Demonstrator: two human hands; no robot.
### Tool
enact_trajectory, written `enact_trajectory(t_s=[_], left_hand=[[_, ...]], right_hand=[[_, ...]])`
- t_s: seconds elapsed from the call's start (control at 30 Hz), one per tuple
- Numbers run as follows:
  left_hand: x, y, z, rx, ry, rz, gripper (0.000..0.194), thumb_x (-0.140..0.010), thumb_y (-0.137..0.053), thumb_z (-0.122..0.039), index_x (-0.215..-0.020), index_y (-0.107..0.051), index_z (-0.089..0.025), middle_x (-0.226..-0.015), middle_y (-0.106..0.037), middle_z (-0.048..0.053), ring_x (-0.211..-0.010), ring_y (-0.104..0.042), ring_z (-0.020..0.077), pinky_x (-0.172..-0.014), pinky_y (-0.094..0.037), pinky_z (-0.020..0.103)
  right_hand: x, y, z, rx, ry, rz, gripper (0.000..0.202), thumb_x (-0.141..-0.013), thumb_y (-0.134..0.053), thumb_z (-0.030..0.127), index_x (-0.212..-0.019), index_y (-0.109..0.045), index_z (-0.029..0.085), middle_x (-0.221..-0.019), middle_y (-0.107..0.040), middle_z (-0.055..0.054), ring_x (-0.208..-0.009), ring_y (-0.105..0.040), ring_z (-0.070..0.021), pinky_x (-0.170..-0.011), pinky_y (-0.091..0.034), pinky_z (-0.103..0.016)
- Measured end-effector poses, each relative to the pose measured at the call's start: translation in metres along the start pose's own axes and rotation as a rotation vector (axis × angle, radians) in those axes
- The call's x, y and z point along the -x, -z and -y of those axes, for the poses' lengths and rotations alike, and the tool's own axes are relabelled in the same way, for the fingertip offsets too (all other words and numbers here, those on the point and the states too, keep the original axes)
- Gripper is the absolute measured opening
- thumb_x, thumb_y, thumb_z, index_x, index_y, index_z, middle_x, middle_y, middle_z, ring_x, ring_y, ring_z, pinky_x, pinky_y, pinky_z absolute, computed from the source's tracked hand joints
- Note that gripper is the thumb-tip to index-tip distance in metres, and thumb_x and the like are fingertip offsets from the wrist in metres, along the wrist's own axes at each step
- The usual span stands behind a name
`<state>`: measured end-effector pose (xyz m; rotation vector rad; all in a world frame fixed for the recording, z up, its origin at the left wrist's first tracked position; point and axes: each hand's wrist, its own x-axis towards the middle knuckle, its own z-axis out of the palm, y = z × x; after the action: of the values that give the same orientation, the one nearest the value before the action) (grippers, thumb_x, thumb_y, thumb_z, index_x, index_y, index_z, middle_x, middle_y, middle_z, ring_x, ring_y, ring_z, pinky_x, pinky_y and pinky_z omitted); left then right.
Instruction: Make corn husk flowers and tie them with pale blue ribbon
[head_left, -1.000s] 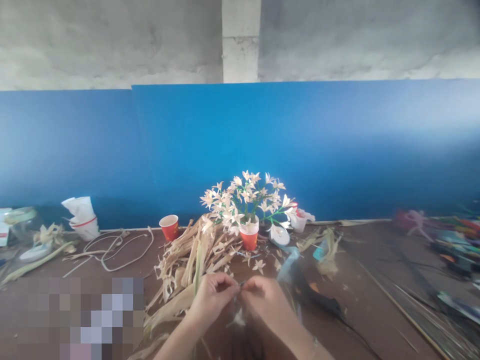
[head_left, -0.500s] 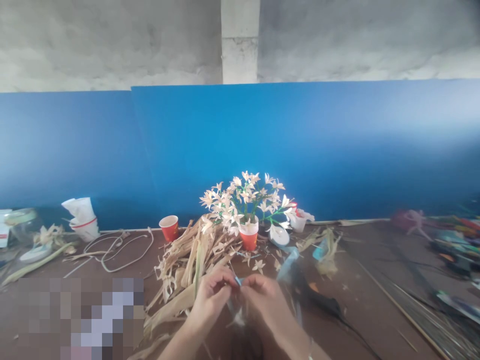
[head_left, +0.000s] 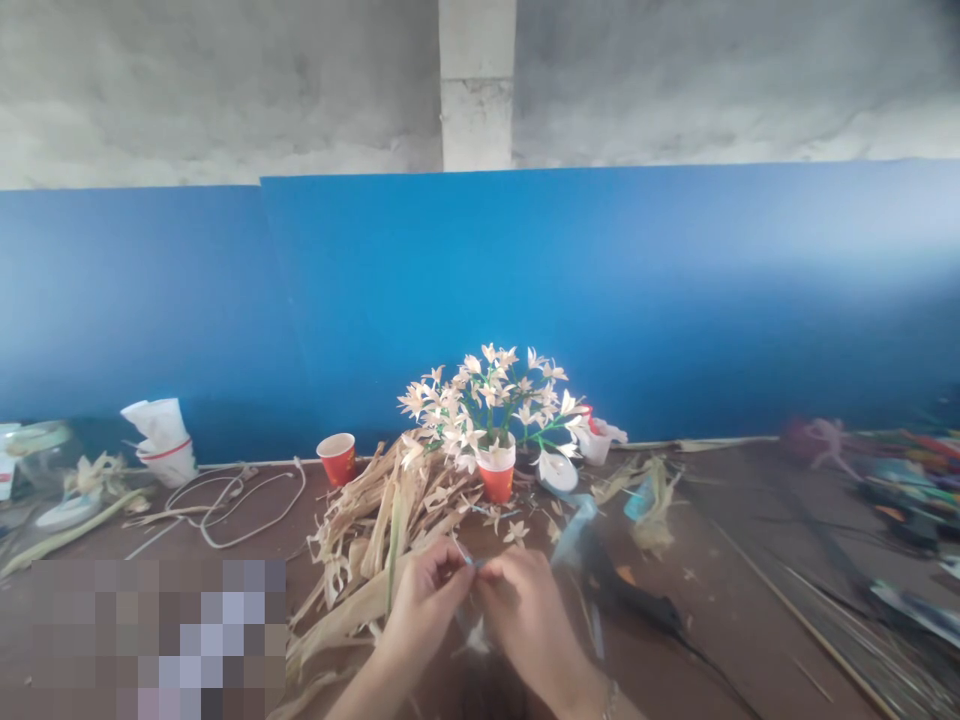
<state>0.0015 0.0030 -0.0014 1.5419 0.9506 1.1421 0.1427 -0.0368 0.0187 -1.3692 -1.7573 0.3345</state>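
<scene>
My left hand [head_left: 431,592] and my right hand [head_left: 525,610] meet over the near middle of the table. Both are closed in a pinch, fingertip to fingertip, on a small light-blue piece [head_left: 471,561]; a thin pale strand rises from it on the left. Fingers hide most of the piece, so its kind is unclear. Beneath the hands lies a blurred white star-shaped flower [head_left: 477,636]. Just beyond stands a red paper cup [head_left: 496,486] full of cream flowers [head_left: 491,385] on green stems. Loose star-shaped petals [head_left: 516,532] are scattered before the cup.
Dried corn husks [head_left: 367,500] are heaped left of the cup. A black glue gun [head_left: 637,597] with a cord lies to the right. Another red cup [head_left: 337,462], a white cable [head_left: 247,538] and a white cup [head_left: 169,460] stand or lie leftward. Thin rods [head_left: 847,625] lie far right.
The fingertips have come closer together over the light-blue piece, and less of it shows. My right hand has shifted slightly left. The view has moved a little.
</scene>
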Motion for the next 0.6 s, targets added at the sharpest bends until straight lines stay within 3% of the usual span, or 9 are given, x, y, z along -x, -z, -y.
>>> enact_trajectory(t_s=[0.1,0.2,0.33,0.43,0.6], left_hand=[[-0.002,0.002,-0.003,0.025,-0.007,0.014,0.016,-0.073,-0.06,-0.027,-0.062,-0.058,-0.016,-0.077,-0.054,0.003,-0.072,-0.052,0.0159,-0.066,-0.041,0.025],[-0.002,0.004,-0.011,0.025,0.077,0.061,0.016,-0.067,-0.064,-0.027,-0.059,-0.059,-0.014,-0.102,-0.051,0.007,-0.069,-0.053,0.014,-0.06,-0.042,0.025],[-0.002,0.004,-0.017,-0.07,0.098,0.095,0.013,-0.064,-0.062,-0.021,-0.054,-0.058,-0.014,-0.097,-0.051,0.007,-0.073,-0.054,0.0166,-0.06,-0.041,0.025],[-0.001,0.004,-0.014,-0.142,0.092,0.108,0.011,-0.062,-0.06,-0.018,-0.052,-0.058,-0.015,-0.084,-0.051,0.005,-0.074,-0.053,0.0176,-0.06,-0.04,0.026],[-0.002,0.002,-0.004,-0.14,0.113,0.108,0.015,-0.06,-0.059,-0.018,-0.047,-0.054,-0.015,-0.073,-0.05,0.002,-0.064,-0.05,0.0143,-0.057,-0.037,0.025]], right_hand=[[-0.002,0.004,0.0,-0.021,-0.005,0.016,0.013,-0.079,-0.05,0.021,-0.072,-0.061,0.02,-0.072,-0.064,-0.003,-0.074,-0.057,-0.0191,-0.074,-0.042,-0.033],[-0.003,0.007,-0.002,-0.154,-0.044,-0.026,0.02,-0.078,-0.047,0.02,-0.092,-0.061,0.02,-0.091,-0.064,-0.005,-0.086,-0.058,-0.0192,-0.079,-0.044,-0.032],[-0.004,0.008,-0.004,-0.385,-0.198,0.145,0.032,-0.078,-0.044,0.019,-0.108,-0.057,0.02,-0.102,-0.064,-0.005,-0.082,-0.062,-0.0166,-0.072,-0.049,-0.026],[-0.005,0.008,-0.005,-0.433,-0.216,0.229,0.028,-0.08,-0.046,0.024,-0.103,-0.061,0.018,-0.094,-0.068,-0.005,-0.079,-0.063,-0.0174,-0.067,-0.049,-0.024],[-0.006,0.009,-0.003,-0.377,-0.21,0.234,0.015,-0.073,-0.052,0.019,-0.073,-0.067,0.018,-0.069,-0.067,0.0,-0.069,-0.06,-0.0158,-0.062,-0.045,-0.021]])
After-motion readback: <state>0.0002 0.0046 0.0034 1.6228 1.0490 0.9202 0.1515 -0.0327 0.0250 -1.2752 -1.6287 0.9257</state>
